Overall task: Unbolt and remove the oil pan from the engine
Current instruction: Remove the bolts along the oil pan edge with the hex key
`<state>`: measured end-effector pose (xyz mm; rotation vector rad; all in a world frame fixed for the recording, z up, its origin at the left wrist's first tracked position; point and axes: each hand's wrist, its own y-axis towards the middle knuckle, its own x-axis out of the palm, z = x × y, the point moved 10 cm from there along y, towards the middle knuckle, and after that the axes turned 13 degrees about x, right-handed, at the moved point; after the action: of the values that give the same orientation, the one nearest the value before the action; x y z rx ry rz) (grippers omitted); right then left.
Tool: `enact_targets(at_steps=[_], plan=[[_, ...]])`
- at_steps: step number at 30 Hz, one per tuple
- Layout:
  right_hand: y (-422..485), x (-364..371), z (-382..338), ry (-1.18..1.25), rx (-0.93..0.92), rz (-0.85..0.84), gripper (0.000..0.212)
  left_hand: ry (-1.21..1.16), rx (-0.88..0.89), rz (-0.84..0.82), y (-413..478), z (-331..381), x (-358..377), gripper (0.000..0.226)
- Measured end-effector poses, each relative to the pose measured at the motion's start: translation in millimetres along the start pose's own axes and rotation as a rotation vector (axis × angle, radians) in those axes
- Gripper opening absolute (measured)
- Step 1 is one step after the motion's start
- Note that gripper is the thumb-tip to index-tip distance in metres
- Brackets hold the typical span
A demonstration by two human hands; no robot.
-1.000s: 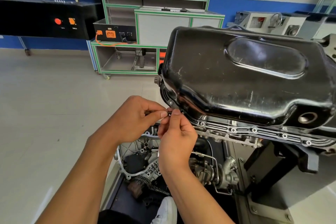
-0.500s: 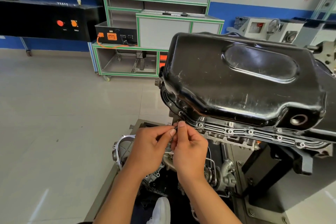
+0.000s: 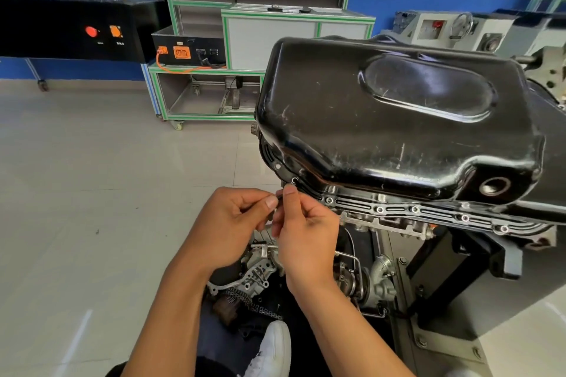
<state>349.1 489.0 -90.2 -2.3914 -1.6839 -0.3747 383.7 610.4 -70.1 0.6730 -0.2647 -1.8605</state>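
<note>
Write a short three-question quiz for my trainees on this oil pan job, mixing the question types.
1. True or false: the oil pan sits with its deep, bulged side facing down.
2. Multiple choice: what are the left hand and right hand doing?
A. Pinching a small part between their fingertips, close to the corner of the pan's flange
B. Gripping a long wrench
C. Lying flat on top of the pan
3. Fill in the missing word: the round drain hole in the pan's side has ___ plug in it.

Key: 1 false; 2 A; 3 no.
</note>
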Motion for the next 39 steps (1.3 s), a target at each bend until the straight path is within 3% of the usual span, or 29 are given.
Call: enact_targets(at_steps=[7,13,18,25,30,35,39], plan=[[3.6,14.3,5.3,0.141,0.083,0.007,0.047,0.07,0.039,-0.063,16.2,6.4,-17.6,0.019],[10.8,26.9,5.9,0.227,0.136,0.105,0.052,0.169,0.116,-0.032,34.0,19.8,-29.5,0.024],[6.5,26.6,12.4,0.338,0.168,0.16,0.039,0.237,0.122,-0.092,37.6,24.4,-31.2,0.02],[5.2,31.7,23.3,0.49,0.213,0.237,0.035,0.26,0.074,-0.128,51.5,24.1,-35.4,0.009],[4.2,27.8,21.4,0.376,0.132,0.23,0.045,0.24,0.101,-0.118,41.7,20.0,-30.5,0.013],[-1.2,18.7,8.1,0.178,0.0,0.217,0.039,0.226,0.088,0.024,11.9,13.1,-16.0,0.018],[-2.6,-3.4,-1.9,-0.029,-0.007,0.114,0.045,0.183,-0.125,0.166,-23.9,6.7,26.9,0.019]])
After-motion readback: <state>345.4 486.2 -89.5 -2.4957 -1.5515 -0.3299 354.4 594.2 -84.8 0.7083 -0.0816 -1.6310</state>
